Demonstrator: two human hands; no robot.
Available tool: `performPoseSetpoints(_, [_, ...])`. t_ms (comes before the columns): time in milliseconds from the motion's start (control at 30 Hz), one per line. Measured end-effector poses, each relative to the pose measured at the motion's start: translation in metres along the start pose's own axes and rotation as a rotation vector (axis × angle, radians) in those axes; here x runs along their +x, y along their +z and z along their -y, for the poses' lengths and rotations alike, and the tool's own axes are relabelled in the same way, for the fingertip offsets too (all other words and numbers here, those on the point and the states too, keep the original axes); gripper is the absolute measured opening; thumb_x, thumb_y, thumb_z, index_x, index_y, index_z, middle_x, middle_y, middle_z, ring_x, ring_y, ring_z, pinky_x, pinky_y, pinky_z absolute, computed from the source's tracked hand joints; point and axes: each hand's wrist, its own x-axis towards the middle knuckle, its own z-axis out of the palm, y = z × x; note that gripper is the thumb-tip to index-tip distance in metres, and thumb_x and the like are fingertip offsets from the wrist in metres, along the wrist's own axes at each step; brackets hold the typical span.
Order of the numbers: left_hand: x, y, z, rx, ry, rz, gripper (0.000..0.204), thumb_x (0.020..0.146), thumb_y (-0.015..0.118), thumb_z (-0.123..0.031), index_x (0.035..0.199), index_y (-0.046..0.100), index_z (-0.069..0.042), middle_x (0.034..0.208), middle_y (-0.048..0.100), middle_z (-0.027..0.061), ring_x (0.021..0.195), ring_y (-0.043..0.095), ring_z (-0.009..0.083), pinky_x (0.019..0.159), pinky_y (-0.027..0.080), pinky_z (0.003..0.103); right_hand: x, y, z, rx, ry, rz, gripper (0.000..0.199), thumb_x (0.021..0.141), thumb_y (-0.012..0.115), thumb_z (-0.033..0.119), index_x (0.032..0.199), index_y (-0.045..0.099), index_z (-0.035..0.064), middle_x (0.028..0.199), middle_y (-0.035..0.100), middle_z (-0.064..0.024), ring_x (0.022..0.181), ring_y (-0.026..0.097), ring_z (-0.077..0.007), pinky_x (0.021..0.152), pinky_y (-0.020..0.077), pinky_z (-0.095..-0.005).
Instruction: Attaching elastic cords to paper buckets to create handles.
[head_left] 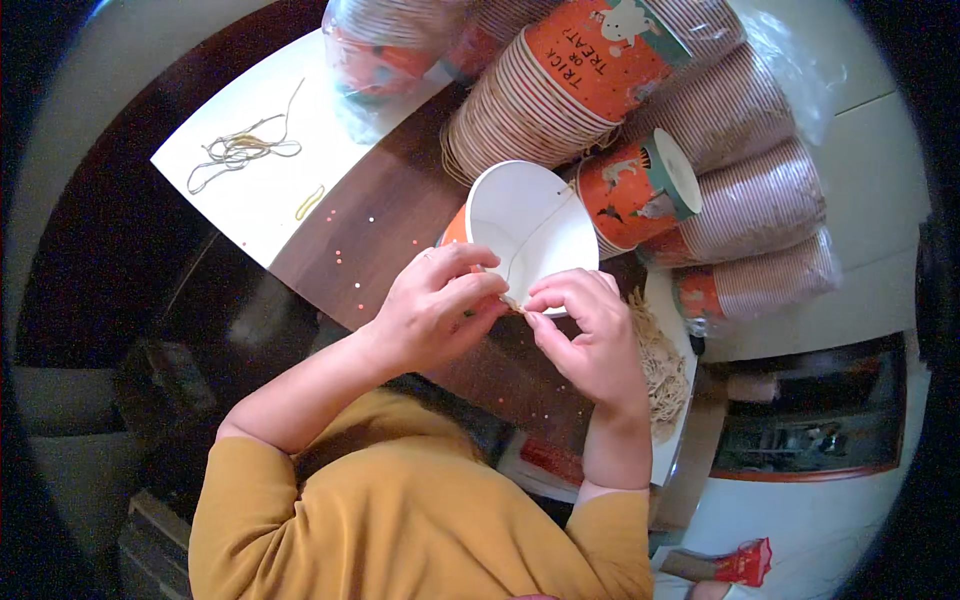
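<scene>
A paper cup [540, 210] with a white inside and an orange outside lies tilted, its mouth facing me. A thin tan string [516, 262] runs across its mouth from a small hole by the far right rim. At the near rim, my left hand [435, 305] is closed in a pinch on the string's end. Close beside it my right hand [590, 325] pinches the same string between thumb and forefinger. The fingertips nearly meet, so whatever knot or loop lies between them is partly hidden.
Stacked orange cups [540, 100] and plastic-wrapped cup stacks [745, 205] crowd the far right. One finished-looking cup [640, 190] lies beside mine. A heap of cut strings [657, 370] is at the right, loose cord [242, 150] far left. Paper dots dot the brown tabletop [345, 245].
</scene>
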Motion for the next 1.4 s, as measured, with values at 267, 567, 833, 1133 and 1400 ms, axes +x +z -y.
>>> performPoseSetpoints(267, [-0.025,0.004,-0.025,-0.337,-0.429,0.019,0.013,0.078,0.072,-0.009,0.086,0.066,-0.001,0.08,0.062,0.0089,0.063,0.059,0.0148,0.057,0.048,0.025,-0.024,0.018,0.015,-0.341,-0.039,-0.18,0.018,0.07,0.071,0.007,0.084,0.059,0.0106,0.088,0.059,-0.0026,0.08,0.055,-0.0225,0.076,0.0385,-0.0383])
performPoseSetpoints(567, [-0.022,0.018,-0.033,-0.691,-0.927,0.112,0.018,0.082,0.07,-0.013,0.088,0.067,0.004,0.075,0.065,0.0062,0.062,0.056,0.0063,0.055,0.045,0.022,-0.042,0.027,0.007,-0.344,-0.051,-0.229,0.024,0.067,0.073,0.007,0.088,0.062,0.0106,0.091,0.059,-0.003,0.079,0.055,-0.0228,0.075,0.0394,-0.0398])
performPoseSetpoints(833, [-0.02,0.023,-0.035,-0.463,-0.686,0.062,0.014,0.08,0.069,-0.011,0.081,0.067,0.003,0.071,0.064,0.007,0.06,0.056,0.0077,0.053,0.046,0.024,-0.044,0.027,0.009,-0.326,-0.062,-0.24,0.025,0.063,0.072,0.003,0.086,0.065,0.0098,0.092,0.061,-0.005,0.081,0.057,-0.0233,0.076,0.0401,-0.0389])
performPoseSetpoints(1133, [-0.022,0.026,-0.039,-0.47,-0.746,0.021,0.007,0.075,0.068,-0.006,0.077,0.066,0.001,0.068,0.057,0.0046,0.057,0.053,0.009,0.052,0.044,0.024,-0.045,0.018,0.006,-0.272,-0.001,-0.26,0.021,0.065,0.071,0.007,0.084,0.063,0.011,0.093,0.06,-0.0036,0.08,0.055,-0.0227,0.077,0.0393,-0.0403])
performPoseSetpoints(1400, [-0.022,0.024,-0.045,-0.466,-0.671,-0.022,0.006,0.073,0.069,-0.003,0.077,0.065,0.0,0.069,0.056,0.004,0.056,0.052,0.0083,0.05,0.042,0.024,-0.029,0.007,0.016,-0.386,-0.117,-0.154,0.024,0.061,0.074,0.007,0.082,0.062,0.0122,0.091,0.06,-0.0011,0.079,0.055,-0.0209,0.078,0.0376,-0.039])
